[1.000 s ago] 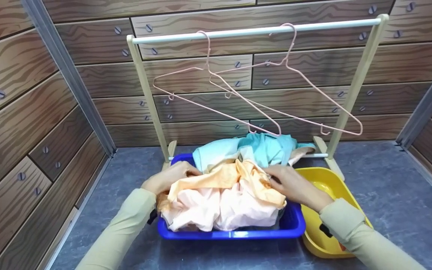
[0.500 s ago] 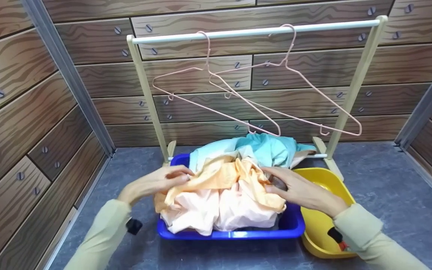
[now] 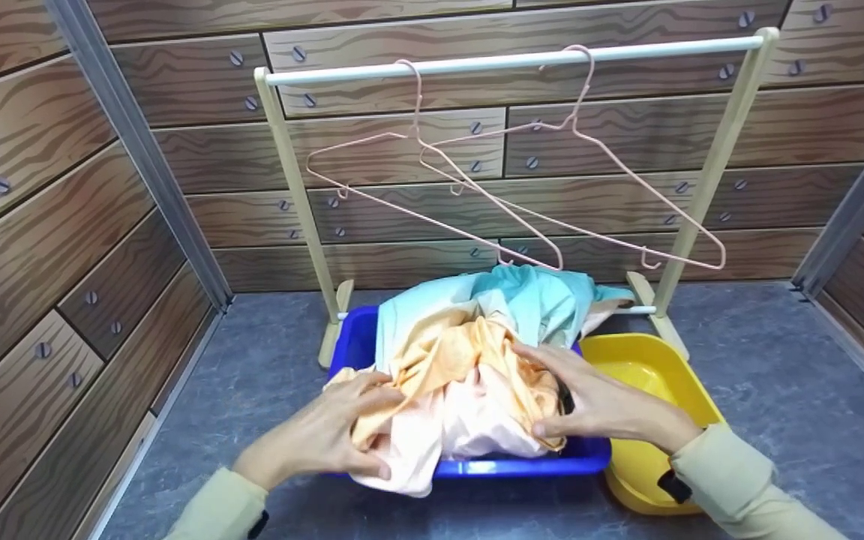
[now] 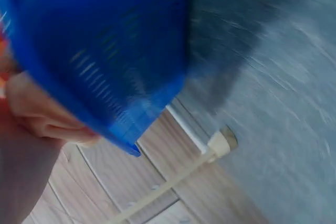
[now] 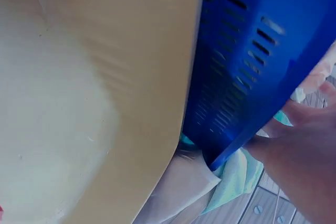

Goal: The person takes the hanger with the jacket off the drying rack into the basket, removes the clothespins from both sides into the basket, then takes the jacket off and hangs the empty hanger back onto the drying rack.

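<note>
A blue plastic basket (image 3: pixel 522 468) with slotted sides (image 4: pixel 105 72) holds a heap of clothes. On top lies crumpled peach cloth (image 3: pixel 447 352), with pale pink cloth (image 3: pixel 492 427) beneath and in front of it; one pale flap hangs over the front rim. My left hand (image 3: pixel 327 431) rests on the heap's front left, thumb and fingers spread over the cloth. At the right side, my right hand (image 3: pixel 597 397) touches the peach cloth, its thumb well apart from the fingers. Turquoise cloth (image 3: pixel 544 300) drapes over the basket's back edge.
A yellow tub (image 3: pixel 627 352) stands against the basket's right side. Behind rises a garment rack (image 3: pixel 507 67) with two pink wire hangers (image 3: pixel 492 195) (image 3: pixel 649 187) hanging from its bar. Wood-patterned walls (image 3: pixel 394 30) enclose the dark floor (image 3: pixel 267 322).
My left hand has come from the heap's back left to its front left, and the cloth there has shifted toward the front rim. My right hand has moved slightly forward over the peach cloth.
</note>
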Demonstrator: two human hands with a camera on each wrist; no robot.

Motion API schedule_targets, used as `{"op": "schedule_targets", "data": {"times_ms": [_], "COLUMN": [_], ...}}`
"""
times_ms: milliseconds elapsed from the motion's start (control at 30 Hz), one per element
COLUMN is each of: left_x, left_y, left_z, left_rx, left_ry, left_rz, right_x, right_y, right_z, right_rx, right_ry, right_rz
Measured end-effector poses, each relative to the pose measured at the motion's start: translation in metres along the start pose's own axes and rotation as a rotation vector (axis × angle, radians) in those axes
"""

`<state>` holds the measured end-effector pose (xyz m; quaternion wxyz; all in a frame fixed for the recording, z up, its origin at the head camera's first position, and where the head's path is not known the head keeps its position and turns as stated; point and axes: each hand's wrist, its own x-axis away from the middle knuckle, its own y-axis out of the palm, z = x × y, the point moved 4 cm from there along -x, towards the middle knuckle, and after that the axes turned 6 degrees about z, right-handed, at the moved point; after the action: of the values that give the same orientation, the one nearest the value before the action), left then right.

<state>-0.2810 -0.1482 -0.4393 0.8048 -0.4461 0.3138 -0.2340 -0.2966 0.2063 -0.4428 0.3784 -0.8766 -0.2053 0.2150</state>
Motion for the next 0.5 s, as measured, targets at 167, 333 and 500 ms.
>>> {"op": "schedule_targets", "data": {"times_ms": [167,333,500], "left_x": [-0.002,-0.011,-0.021], "left_y": [0.007,0.014,0.02], "left_z": [0.002,-0.002,-0.015], "left_rx": [-0.057,-0.132,-0.157], "left_ry": [0.111,0.23,0.213], "left_rz": [0.046,0.053,-0.005], "right_x": [0.002,-0.002,-0.007], "right_y": [0.004,0.006,0.007], "right_z": [0.0,0.0,0.005], "right_rx": [0.112,0.181,0.254], "right_ry": [-0.043,-0.155,-0.193], "right_rz": [0.047,0.08,0.09]}}
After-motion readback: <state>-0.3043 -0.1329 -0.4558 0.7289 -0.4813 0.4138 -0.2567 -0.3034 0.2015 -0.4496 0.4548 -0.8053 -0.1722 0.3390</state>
